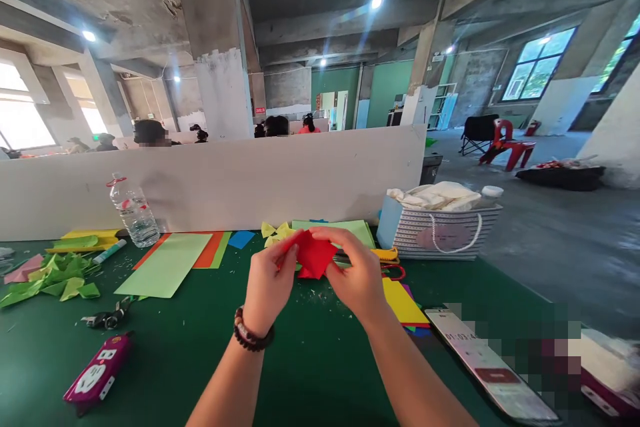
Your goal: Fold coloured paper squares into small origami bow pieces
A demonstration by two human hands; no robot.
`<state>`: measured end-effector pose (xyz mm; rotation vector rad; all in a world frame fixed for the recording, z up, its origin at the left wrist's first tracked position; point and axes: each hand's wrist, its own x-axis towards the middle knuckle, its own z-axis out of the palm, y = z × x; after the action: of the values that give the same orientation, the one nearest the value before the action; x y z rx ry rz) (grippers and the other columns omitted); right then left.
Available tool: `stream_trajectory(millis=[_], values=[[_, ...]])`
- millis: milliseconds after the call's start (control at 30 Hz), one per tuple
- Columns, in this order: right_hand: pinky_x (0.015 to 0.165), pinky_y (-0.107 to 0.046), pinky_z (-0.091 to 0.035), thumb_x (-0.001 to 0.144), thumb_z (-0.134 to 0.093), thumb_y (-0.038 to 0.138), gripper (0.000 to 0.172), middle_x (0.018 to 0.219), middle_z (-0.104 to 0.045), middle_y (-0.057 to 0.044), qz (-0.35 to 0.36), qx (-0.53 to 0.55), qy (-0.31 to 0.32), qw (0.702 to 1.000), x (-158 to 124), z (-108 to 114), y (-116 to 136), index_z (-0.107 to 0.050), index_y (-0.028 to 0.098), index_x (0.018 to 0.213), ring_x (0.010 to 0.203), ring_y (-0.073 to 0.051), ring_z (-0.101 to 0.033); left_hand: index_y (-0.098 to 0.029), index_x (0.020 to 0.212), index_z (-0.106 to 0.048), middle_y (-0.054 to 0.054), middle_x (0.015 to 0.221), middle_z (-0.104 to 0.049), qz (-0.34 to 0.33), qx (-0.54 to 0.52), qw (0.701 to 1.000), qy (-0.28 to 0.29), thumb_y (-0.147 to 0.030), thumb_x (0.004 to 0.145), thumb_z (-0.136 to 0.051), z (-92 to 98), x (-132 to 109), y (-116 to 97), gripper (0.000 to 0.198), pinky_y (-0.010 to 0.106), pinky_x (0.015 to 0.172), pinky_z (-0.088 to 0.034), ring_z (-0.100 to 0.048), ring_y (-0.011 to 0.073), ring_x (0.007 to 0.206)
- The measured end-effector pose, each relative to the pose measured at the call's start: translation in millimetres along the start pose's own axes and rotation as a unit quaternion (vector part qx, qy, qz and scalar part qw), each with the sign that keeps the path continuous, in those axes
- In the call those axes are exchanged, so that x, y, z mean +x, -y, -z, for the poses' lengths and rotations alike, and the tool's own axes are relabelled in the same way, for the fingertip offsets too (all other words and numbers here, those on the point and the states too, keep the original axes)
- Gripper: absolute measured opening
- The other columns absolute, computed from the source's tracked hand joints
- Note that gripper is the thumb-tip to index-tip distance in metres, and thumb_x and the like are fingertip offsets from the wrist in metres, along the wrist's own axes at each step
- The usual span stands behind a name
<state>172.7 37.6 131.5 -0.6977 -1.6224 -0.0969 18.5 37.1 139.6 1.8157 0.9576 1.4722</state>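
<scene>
Both forearms come in from the lower edge of the view and lean toward each other, so that the hands meet in the middle. The left hand (270,283) shows its back to the camera. Its wrist is nearly straight, and its thumb and fingers are closed in a pinch on the left edge of the red paper (315,255). The right hand (357,277) also shows its back, with the wrist bent a little inward. Its thumb lies on top and its fingers are curled, pinching the same paper from the right side. The two hands are very near each other, the fingertips almost touching. Both forearms are bare
</scene>
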Motion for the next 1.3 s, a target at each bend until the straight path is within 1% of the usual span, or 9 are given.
stream_trajectory(millis=[233,400,533,633,767,900,1100,1200,1300], values=[[0.081,-0.035,-0.054,0.078,-0.051,0.009,0.018,0.104,-0.071,-0.004,-0.043,0.021,0.009,0.999,2.5,-4.1,1.4,-0.054,0.025,0.087,0.097,-0.021,-0.067,-0.020,0.124,-0.062,0.009,0.115,-0.069,-0.051,0.104,0.992,0.049,-0.035,0.097,-0.043,7.0,-0.1,-11.8,0.036,0.033,0.085,-0.054,-0.067,0.0215,0.100],[0.079,-0.034,-0.054,0.075,-0.058,0.012,0.014,0.104,-0.067,-0.005,-0.074,0.025,0.006,0.997,5.4,-1.0,-6.0,-0.057,0.024,0.081,0.096,-0.021,-0.065,-0.024,0.133,-0.053,0.009,0.127,-0.062,-0.094,0.161,0.979,0.087,-0.034,0.071,-0.079,4.9,1.7,-12.2,0.068,0.039,0.095,-0.052,-0.060,0.0263,0.115],[0.077,-0.033,-0.054,0.076,-0.062,0.016,0.009,0.101,-0.063,-0.005,-0.091,0.002,0.021,0.996,7.0,-0.2,-7.8,-0.060,0.023,0.080,0.095,-0.020,-0.063,-0.025,0.127,-0.057,0.007,0.127,-0.059,-0.122,0.189,0.973,0.054,-0.009,0.082,-0.060,4.5,4.1,-5.5,0.049,0.035,0.093,-0.053,-0.059,0.0215,0.114],[0.080,-0.032,-0.053,0.078,-0.059,0.014,0.012,0.101,-0.062,-0.005,-0.091,-0.007,0.041,0.995,7.8,0.5,-4.4,-0.062,0.024,0.084,0.097,-0.019,-0.063,-0.024,0.123,-0.061,0.008,0.121,-0.059,-0.131,0.190,0.972,0.038,-0.002,0.083,-0.050,5.7,6.0,-3.0,0.047,0.031,0.088,-0.055,-0.061,0.0195,0.108],[0.076,-0.030,-0.054,0.081,-0.055,0.016,0.021,0.105,-0.064,-0.004,-0.116,0.006,0.073,0.991,8.4,2.8,2.0,-0.061,0.025,0.099,0.095,-0.018,-0.063,-0.023,0.121,-0.063,0.008,0.116,-0.059,-0.081,0.141,0.986,0.046,-0.004,0.081,-0.050,6.8,7.5,-3.8,0.046,0.027,0.078,-0.057,-0.062,0.0189,0.102],[0.070,-0.028,-0.054,0.084,-0.055,0.022,0.012,0.092,-0.069,-0.002,-0.156,0.000,0.090,0.984,8.4,2.0,4.2,-0.062,0.024,0.094,0.081,-0.016,-0.065,-0.021,0.114,-0.067,0.007,0.111,-0.059,-0.008,0.080,0.995,0.060,-0.002,0.076,-0.046,8.5,9.0,-5.4,0.047,0.025,0.076,-0.056,-0.062,0.0172,0.097],[0.061,-0.027,-0.052,0.087,-0.055,0.036,0.015,0.082,-0.070,-0.001,-0.204,-0.027,0.127,0.970,9.0,-0.6,-0.5,-0.064,0.024,0.089,0.073,-0.017,-0.066,-0.016,0.068,-0.066,0.002,0.082,-0.055,0.054,0.079,0.984,0.149,-0.007,0.078,-0.043,14.8,14.5,-5.5,0.027,0.018,0.049,-0.040,-0.051,0.0089,0.062],[0.056,-0.025,-0.050,0.087,-0.056,0.040,0.019,0.075,-0.070,-0.001,-0.213,-0.026,0.144,0.966,8.8,-2.2,-6.3,-0.064,0.023,0.085,0.068,-0.017,-0.065,-0.016,0.068,-0.066,0.002,0.081,-0.057,0.077,0.050,0.979,0.181,-0.008,0.076,-0.045,18.3,20.1,0.7,0.024,0.020,0.055,-0.044,-0.054,0.0107,0.066],[0.053,-0.026,-0.047,0.087,-0.056,0.041,0.021,0.071,-0.069,-0.001,-0.217,-0.030,0.148,0.964,7.8,-5.7,-13.7,-0.064,0.023,0.081,0.064,-0.017,-0.064,-0.017,0.088,-0.072,0.004,0.085,-0.066,0.112,-0.029,0.971,0.211,-0.013,0.079,-0.051,21.1,26.3,11.0,0.023,0.028,0.073,-0.052,-0.063,0.0175,0.083]])
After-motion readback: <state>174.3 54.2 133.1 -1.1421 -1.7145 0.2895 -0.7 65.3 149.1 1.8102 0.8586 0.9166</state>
